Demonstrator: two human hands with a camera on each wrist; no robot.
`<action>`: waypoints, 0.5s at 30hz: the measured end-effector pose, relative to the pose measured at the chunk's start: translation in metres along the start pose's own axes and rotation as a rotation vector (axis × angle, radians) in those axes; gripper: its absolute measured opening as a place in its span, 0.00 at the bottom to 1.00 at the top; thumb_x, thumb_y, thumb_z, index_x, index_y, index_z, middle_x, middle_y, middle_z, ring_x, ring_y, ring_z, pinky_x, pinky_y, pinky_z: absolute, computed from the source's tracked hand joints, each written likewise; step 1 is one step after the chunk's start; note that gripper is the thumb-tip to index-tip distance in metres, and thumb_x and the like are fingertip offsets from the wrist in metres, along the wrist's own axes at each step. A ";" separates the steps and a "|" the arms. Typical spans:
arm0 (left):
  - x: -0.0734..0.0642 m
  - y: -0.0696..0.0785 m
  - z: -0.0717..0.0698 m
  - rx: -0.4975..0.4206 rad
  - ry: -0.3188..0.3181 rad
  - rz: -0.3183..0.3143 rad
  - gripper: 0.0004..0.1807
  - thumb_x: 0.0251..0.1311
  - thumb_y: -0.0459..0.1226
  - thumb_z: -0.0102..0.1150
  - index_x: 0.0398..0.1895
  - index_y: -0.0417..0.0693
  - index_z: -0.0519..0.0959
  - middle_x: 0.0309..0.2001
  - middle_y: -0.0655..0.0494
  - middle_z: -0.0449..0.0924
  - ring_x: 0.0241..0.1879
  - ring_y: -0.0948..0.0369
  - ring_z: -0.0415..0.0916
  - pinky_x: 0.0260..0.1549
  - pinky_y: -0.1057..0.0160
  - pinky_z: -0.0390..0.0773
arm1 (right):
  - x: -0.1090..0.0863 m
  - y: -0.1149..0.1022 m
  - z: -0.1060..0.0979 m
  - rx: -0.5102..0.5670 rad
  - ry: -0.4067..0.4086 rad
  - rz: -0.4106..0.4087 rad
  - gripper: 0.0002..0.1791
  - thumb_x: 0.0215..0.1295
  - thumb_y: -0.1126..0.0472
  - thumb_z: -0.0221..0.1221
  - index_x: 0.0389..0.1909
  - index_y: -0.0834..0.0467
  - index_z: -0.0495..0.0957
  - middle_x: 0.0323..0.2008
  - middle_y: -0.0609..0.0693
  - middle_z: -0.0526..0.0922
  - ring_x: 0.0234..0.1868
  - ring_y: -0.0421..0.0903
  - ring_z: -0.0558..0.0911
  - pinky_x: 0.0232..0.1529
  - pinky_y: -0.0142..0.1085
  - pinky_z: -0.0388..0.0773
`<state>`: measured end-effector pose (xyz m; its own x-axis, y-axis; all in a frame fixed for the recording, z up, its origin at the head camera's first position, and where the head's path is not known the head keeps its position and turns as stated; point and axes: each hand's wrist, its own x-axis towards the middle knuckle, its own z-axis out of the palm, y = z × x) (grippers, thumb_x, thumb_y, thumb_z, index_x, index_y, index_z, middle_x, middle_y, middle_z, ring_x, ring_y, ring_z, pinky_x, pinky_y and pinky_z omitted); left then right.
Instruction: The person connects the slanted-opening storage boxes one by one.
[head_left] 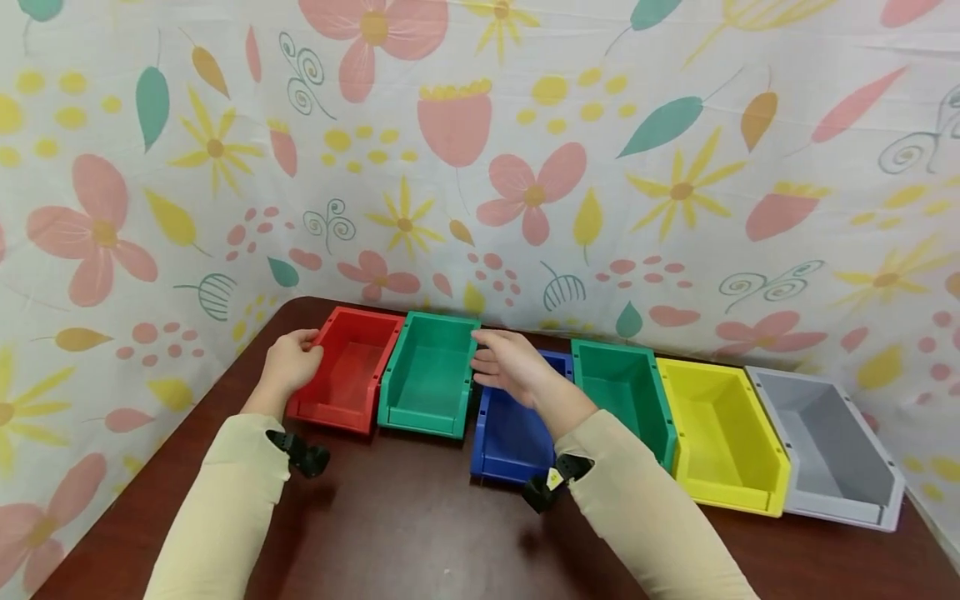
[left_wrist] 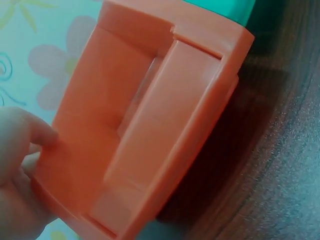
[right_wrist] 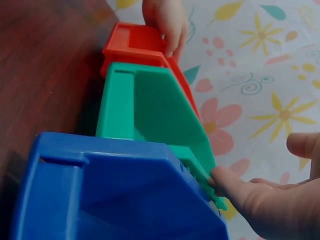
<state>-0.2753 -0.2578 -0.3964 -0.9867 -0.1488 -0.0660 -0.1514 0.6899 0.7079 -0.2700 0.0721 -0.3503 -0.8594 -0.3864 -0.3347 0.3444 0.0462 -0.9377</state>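
A red plastic bin (head_left: 347, 367) stands at the left end of a row. My left hand (head_left: 294, 362) grips its outer left rim; in the left wrist view the fingers (left_wrist: 42, 131) bend over the bin's edge. Beside it, on the right, sits a green bin (head_left: 429, 367). My right hand (head_left: 513, 367) is over the blue bin (head_left: 513, 437), its fingers fairly straight and the thumb apart. In the right wrist view, a fingertip (right_wrist: 220, 177) touches the right rim of the green bin (right_wrist: 170, 107), just behind the blue one.
To the right along the row stand a second green bin (head_left: 626, 392), a yellow bin (head_left: 720, 425) and a grey bin (head_left: 825, 442). They rest on a dark brown table (head_left: 405, 517). A flower-patterned cloth (head_left: 480, 167) hangs behind and to the left.
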 end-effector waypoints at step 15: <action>0.006 -0.001 0.013 -0.095 0.012 -0.041 0.26 0.72 0.39 0.35 0.70 0.37 0.57 0.62 0.34 0.65 0.57 0.42 0.67 0.56 0.44 0.70 | 0.002 0.004 0.008 -0.090 0.065 -0.004 0.37 0.71 0.51 0.49 0.74 0.56 0.44 0.75 0.55 0.45 0.74 0.61 0.46 0.71 0.51 0.52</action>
<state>-0.2821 -0.2500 -0.4068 -0.9789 -0.1844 -0.0882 -0.1847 0.6131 0.7681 -0.2679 0.0643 -0.3540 -0.8846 -0.3260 -0.3335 0.3081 0.1283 -0.9427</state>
